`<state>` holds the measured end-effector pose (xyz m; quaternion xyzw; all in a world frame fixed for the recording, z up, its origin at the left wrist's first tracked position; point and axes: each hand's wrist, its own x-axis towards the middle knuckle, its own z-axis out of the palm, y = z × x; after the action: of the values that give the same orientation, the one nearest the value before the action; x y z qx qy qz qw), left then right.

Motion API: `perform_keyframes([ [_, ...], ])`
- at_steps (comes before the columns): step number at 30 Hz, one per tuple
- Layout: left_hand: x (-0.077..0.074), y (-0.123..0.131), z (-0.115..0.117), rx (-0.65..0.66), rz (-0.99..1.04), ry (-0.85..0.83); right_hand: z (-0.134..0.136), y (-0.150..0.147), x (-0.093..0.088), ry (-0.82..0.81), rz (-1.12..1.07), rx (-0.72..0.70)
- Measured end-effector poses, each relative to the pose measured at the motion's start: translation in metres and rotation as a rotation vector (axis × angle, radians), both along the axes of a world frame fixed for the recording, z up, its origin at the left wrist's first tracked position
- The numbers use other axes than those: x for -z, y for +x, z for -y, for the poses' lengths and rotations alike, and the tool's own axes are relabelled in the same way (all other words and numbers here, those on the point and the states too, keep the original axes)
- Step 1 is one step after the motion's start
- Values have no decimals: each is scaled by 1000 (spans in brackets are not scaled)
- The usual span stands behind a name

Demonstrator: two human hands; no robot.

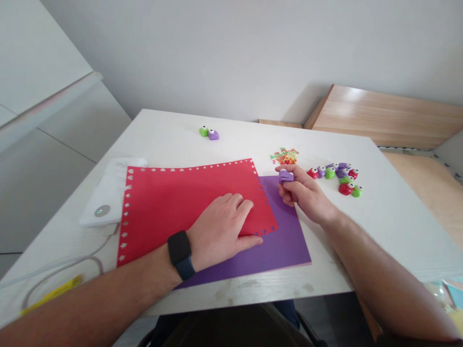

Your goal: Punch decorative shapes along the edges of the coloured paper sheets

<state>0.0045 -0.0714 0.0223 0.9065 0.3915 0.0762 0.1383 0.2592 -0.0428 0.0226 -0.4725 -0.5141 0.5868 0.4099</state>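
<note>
A small purple craft punch (285, 178) is pinched between the thumb and fingers of my right hand (309, 195), just above the right edge of the sheets. My left hand (220, 226) rests on a red paper sheet (170, 202), its fingers bent and its thumb stretched out apart. Small shaped holes run along the red sheet's top, left and right edges, with a few at the bottom right corner. Beneath it lies a purple sheet (282, 246), showing at the right and along the bottom.
Punched paper bits (285, 156) lie in a pile behind my right hand. Several more punches (343, 176) are grouped at the right. A green punch (203, 130) and a purple punch (213, 135) stand at the back. A white device (103, 202) with cables lies at the left.
</note>
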Motion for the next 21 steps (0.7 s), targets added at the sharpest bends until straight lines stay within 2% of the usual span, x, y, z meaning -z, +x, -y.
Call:
perform_keyframes([
  [7,1,0,0,-2,-7,16,-2,-3,-4,-103,-166,39],
  [21,2,0,0,0,-8,23,-4,-3,-4,-135,-191,16],
])
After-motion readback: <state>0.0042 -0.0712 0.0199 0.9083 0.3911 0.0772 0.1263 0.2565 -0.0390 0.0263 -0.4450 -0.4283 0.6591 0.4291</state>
